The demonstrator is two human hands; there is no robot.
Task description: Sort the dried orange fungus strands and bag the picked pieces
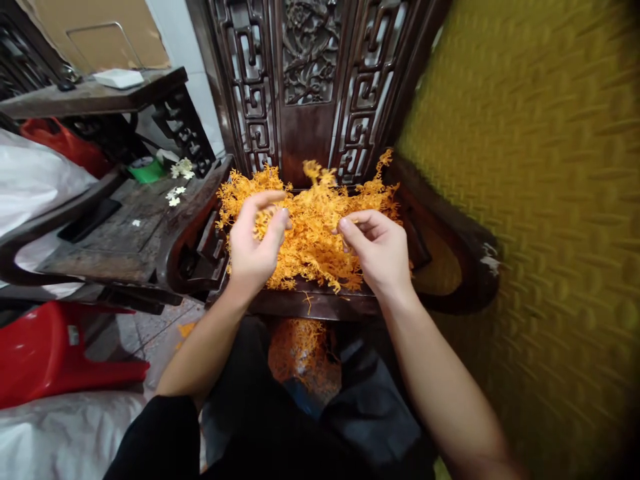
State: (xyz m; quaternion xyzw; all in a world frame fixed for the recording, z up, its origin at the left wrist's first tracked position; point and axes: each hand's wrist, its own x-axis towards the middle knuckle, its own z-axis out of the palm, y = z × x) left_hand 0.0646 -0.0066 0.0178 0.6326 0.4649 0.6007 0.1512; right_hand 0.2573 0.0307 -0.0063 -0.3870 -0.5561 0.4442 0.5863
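A heap of orange, branching plastic-looking pieces [320, 247] covers the seat of a dark carved wooden chair [307, 137]. Over the heap's left side is my left hand [257, 240], its thumb and fingers curved and apart, with nothing seen between them. My right hand [383, 250] is above the right side, thumb and index finger pinched on a small orange piece [345, 233]. Between the hands, a blurred orange sprig [320, 175] stands out over the back of the heap. A few thin orange bits lie on the seat's front edge.
At left, a second wooden chair [100, 247] bears green tape [147, 170] and pale flower-like pieces [181, 168]. Below it are a red plastic stool [55, 347] and white sacks [70, 433]. A bag of orange pieces [304, 353] is between the legs. A yellow textured surface [540, 167] fills the right.
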